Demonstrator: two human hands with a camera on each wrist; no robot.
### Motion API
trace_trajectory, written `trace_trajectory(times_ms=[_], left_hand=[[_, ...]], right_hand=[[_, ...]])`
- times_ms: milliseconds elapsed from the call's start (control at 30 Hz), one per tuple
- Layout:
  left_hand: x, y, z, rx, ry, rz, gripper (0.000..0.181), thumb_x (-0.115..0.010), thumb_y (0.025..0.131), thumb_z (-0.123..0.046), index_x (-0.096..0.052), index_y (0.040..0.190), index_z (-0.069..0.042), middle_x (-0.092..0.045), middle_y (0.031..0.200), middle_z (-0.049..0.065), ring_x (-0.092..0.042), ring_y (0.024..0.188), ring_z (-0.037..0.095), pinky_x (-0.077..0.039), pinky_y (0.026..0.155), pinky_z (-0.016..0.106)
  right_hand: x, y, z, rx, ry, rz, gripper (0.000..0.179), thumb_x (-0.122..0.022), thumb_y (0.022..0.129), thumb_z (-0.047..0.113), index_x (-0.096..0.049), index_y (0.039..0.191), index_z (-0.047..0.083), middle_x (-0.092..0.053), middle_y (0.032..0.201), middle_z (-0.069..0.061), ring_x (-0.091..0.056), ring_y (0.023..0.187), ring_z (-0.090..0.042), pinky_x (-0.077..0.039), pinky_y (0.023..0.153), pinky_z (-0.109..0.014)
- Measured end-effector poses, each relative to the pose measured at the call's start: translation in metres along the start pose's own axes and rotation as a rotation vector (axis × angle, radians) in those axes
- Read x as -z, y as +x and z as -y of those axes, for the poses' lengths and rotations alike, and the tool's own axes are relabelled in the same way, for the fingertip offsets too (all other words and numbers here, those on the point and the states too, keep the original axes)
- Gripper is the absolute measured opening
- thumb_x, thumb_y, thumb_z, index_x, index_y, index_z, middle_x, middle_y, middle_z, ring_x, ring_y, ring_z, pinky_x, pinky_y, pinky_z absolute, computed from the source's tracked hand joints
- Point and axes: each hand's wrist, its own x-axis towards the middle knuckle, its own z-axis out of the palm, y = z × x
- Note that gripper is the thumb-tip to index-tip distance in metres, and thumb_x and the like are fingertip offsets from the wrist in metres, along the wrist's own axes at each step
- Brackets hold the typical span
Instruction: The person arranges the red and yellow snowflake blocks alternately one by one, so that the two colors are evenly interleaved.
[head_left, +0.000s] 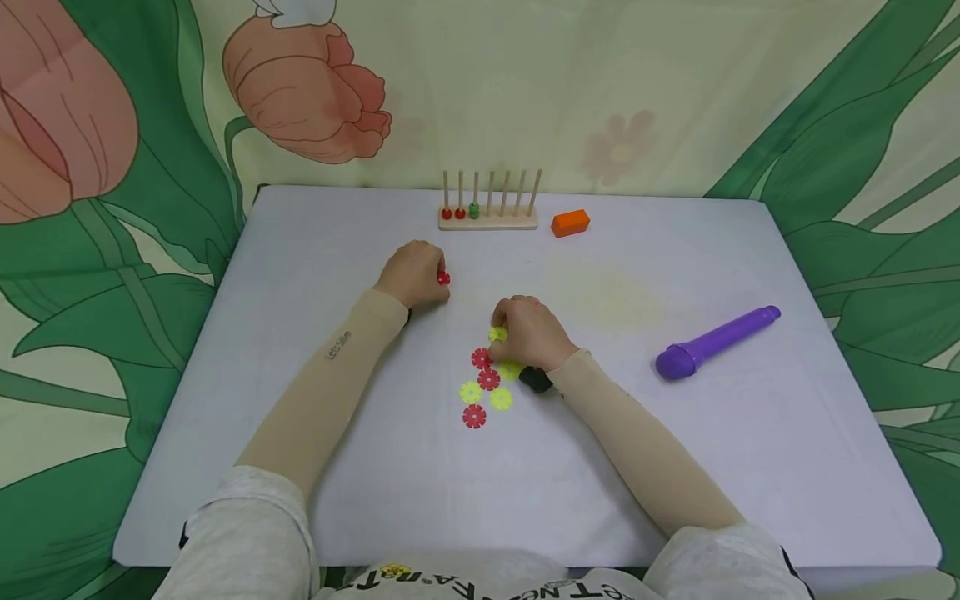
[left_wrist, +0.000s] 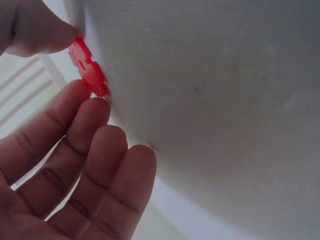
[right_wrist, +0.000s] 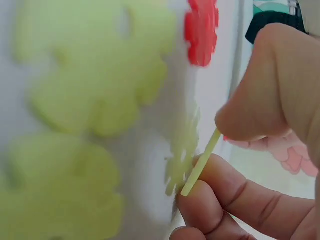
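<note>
My left hand (head_left: 416, 273) pinches a red flower-shaped disc (head_left: 443, 277) by its edges. In the left wrist view that red disc (left_wrist: 89, 69) sits between thumb and fingertips, close over the white tabletop. Farther right, my right hand (head_left: 531, 332) grips a yellow flower-shaped disc (head_left: 497, 334). The right wrist view has this yellow disc (right_wrist: 202, 165) edge-on, thumb on one side and fingers on the other. Beside and below that hand lie loose discs, among them a red one (head_left: 474, 416) and a yellow one (head_left: 501, 399); the hand partly covers some.
At the back of the white table (head_left: 390, 500) stands a wooden peg rack (head_left: 487, 222) with two red beads and one green bead on its left pegs. An orange block (head_left: 570, 222) lies right of it. A purple microphone-shaped object (head_left: 716, 342) rests at the right.
</note>
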Motion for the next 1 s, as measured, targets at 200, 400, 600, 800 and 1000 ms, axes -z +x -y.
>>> trace_trajectory(times_ms=[200, 400, 600, 800, 1000], left_hand=[[0.001, 0.002, 0.003, 0.008, -0.021, -0.001, 0.019, -0.074, 0.08, -0.015, -0.074, 0.093, -0.002, -0.071, 0.09, 0.01, -0.06, 0.088, 0.025, -0.053, 0.081, 0.039], [0.0, 0.004, 0.004, 0.003, -0.031, 0.011, 0.019, -0.076, 0.081, -0.016, -0.074, 0.095, -0.002, -0.07, 0.091, 0.01, -0.06, 0.089, 0.024, -0.052, 0.084, 0.039], [0.0, 0.003, 0.003, 0.013, -0.043, 0.018, 0.017, -0.077, 0.08, -0.014, -0.074, 0.093, -0.003, -0.069, 0.09, 0.009, -0.06, 0.089, 0.024, -0.051, 0.083, 0.039], [0.002, 0.002, 0.002, 0.031, -0.052, 0.018, 0.019, -0.077, 0.081, -0.015, -0.074, 0.095, -0.003, -0.07, 0.091, 0.009, -0.06, 0.089, 0.025, -0.052, 0.083, 0.039], [0.001, 0.004, 0.004, 0.027, -0.051, 0.008, 0.02, -0.078, 0.082, -0.016, -0.075, 0.097, -0.003, -0.071, 0.091, 0.009, -0.061, 0.087, 0.025, -0.053, 0.082, 0.039]], right_hand=[[0.003, 0.023, 0.0, 0.008, 0.092, -0.011, 0.023, -0.08, 0.077, 0.019, -0.071, 0.095, 0.007, -0.066, 0.09, -0.007, -0.058, 0.085, -0.023, -0.051, 0.076, -0.034], [0.008, 0.049, 0.0, 0.004, 0.166, 0.013, 0.02, -0.078, 0.08, 0.015, -0.072, 0.098, 0.008, -0.067, 0.092, -0.007, -0.057, 0.089, -0.023, -0.05, 0.08, -0.033], [0.01, 0.068, 0.003, 0.035, 0.118, 0.043, 0.022, -0.078, 0.082, 0.013, -0.074, 0.102, 0.004, -0.07, 0.096, -0.01, -0.058, 0.091, -0.024, -0.051, 0.085, -0.034], [0.011, 0.081, 0.012, 0.027, 0.096, 0.01, 0.023, -0.078, 0.085, 0.013, -0.075, 0.104, 0.002, -0.07, 0.098, -0.011, -0.058, 0.093, -0.026, -0.052, 0.086, -0.037], [0.009, 0.092, 0.016, 0.003, 0.094, -0.042, 0.024, -0.078, 0.087, 0.013, -0.076, 0.108, 0.002, -0.071, 0.102, -0.012, -0.059, 0.097, -0.027, -0.052, 0.092, -0.04]])
